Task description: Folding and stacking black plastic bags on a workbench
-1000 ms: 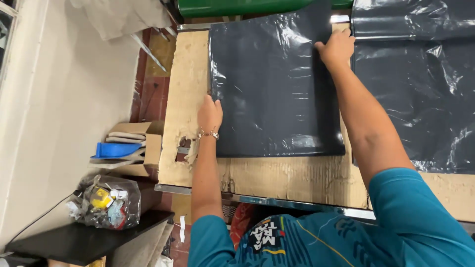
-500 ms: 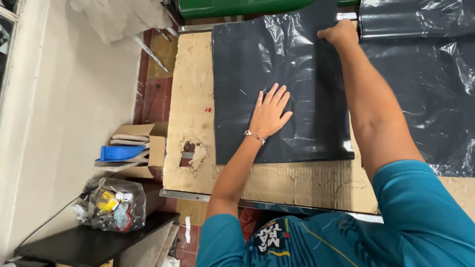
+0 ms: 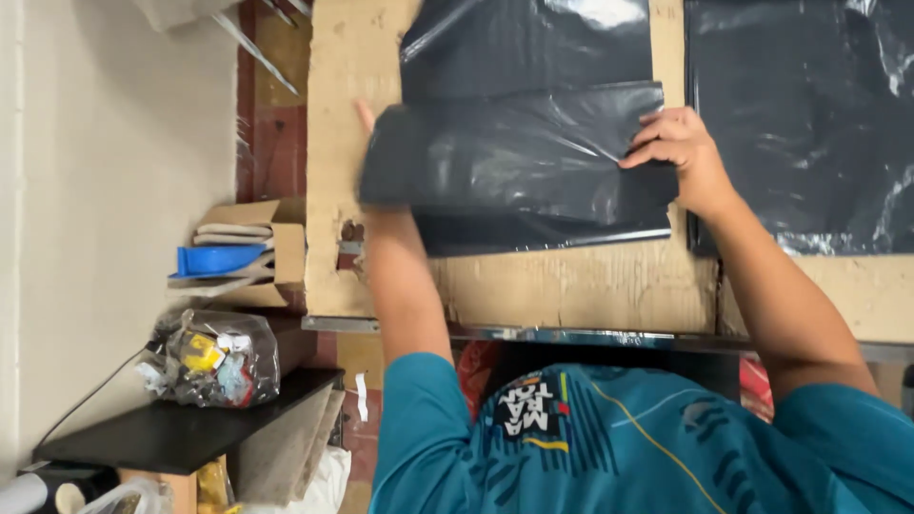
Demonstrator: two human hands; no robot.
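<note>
A black plastic bag (image 3: 524,143) lies on a worn wooden table (image 3: 571,286), with its top part folded over toward me. My right hand (image 3: 678,152) pinches the folded flap at its right edge. My left hand (image 3: 367,119) is almost wholly hidden under the flap's left corner, which it lifts; only a fingertip shows. A second sheet of black plastic (image 3: 809,124) is spread on the table to the right, beside my right forearm.
Left of the table stands an open cardboard box (image 3: 252,252) with a blue item in it. Below that sits a clear bag of scraps (image 3: 214,360) on a black shelf (image 3: 181,424). A pale wall runs along the left.
Both hands have pulled the far edge of the black bag toward me, folding it over. My left hand left the bag's middle and went under the flap's left corner. The view moved closer.
</note>
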